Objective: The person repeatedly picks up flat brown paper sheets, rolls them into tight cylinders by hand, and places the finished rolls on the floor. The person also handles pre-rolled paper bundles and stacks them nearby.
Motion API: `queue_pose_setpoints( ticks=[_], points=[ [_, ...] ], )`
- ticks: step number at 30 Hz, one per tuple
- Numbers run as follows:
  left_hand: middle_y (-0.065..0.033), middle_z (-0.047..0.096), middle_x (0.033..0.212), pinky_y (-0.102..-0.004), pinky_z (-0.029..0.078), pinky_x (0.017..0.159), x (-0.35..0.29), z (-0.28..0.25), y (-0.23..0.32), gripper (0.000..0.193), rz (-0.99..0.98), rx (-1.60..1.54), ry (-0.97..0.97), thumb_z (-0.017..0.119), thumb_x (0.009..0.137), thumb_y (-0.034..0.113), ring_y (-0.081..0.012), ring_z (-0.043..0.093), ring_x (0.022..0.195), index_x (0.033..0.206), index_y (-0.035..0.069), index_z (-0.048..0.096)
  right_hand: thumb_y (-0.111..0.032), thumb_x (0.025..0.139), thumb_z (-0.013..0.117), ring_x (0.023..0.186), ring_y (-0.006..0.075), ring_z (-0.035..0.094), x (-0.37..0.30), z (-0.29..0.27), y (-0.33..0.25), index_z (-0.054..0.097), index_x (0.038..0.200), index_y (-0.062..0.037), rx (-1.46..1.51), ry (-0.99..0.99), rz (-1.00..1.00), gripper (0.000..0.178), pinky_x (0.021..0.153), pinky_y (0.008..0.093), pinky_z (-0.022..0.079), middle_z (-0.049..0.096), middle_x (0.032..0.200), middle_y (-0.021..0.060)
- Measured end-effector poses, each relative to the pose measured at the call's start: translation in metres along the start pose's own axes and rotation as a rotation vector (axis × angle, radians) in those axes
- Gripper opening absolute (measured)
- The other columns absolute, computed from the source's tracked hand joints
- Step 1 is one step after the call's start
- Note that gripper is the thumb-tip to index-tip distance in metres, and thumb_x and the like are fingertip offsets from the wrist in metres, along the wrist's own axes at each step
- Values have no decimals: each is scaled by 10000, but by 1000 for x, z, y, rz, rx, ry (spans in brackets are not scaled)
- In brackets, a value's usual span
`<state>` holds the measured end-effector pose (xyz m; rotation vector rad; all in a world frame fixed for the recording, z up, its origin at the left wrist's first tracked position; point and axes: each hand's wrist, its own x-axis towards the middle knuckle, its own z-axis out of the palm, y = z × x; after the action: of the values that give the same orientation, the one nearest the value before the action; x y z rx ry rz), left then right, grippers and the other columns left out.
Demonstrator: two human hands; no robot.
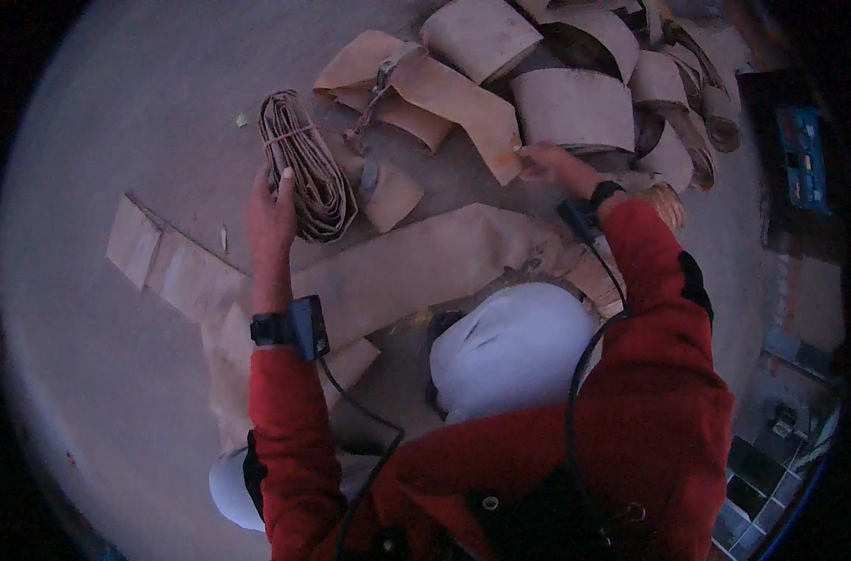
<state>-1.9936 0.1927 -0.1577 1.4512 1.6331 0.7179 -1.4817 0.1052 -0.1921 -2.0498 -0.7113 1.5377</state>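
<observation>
My left hand (273, 220) has its thumb and fingers apart, beside a tied coil (306, 168) of folded flat strip. The thumb overlaps the coil's left side; whether it touches cannot be made out. With the fingertips of my right hand (558, 170) I pinch the edge of a tan flat strip (467, 105), near its end corner. That strip bends back over itself farther away, with a knotted cord (379, 93) across it. A long, wide tan strip (397, 266) runs below both hands, crumpled at its right end.
Large rolled and looped strips (575, 107) are heaped at the far right. A short strip piece (393, 196) lies between my hands. My white-clad knee (514, 351) is close in front. Off to the right is a blue case (804, 154). Cables hang from both wrist devices.
</observation>
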Motion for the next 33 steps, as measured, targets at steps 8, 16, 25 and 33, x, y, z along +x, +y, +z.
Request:
queue_pose_setpoints(
  ticks=[8, 16, 25, 33],
  points=[
    [-206, 553, 1323, -377, 432, 990, -16, 10, -33, 705, 150, -184, -79, 626, 909, 362, -306, 571, 1182, 1481, 89, 316, -201, 874, 669, 802, 231, 644, 22, 30, -14, 614, 1086, 11, -50, -9, -63, 305, 700, 338, 542, 642, 908, 96],
    [-225, 532, 1334, -354, 416, 1007, -35, 4, -53, 673, -139, -217, -151, 620, 926, 313, -286, 522, 1240, 1471, 56, 319, -282, 846, 681, 853, 234, 648, 21, 82, -116, 593, 1183, -35, -1239, -591, -162, 427, 716, 347, 535, 644, 992, 152],
    [-146, 422, 1440, -353, 407, 1034, -41, 17, -13, 825, -302, -716, -195, 625, 846, 10, -227, 480, 1258, 1525, 57, 161, -397, 686, 804, 1181, 347, 530, 27, 219, -114, 384, 1372, 51, -856, -640, -499, 921, 998, 417, 421, 517, 1313, 240],
    [-181, 444, 1419, -368, 428, 1011, -44, 22, -10, 855, -264, -530, -189, 660, 816, 45, -275, 495, 1239, 1523, 64, 179, -224, 694, 777, 1094, 313, 595, 38, 207, -74, 462, 1348, -24, -793, -287, -602, 752, 933, 408, 469, 616, 1181, 202]
  ],
)
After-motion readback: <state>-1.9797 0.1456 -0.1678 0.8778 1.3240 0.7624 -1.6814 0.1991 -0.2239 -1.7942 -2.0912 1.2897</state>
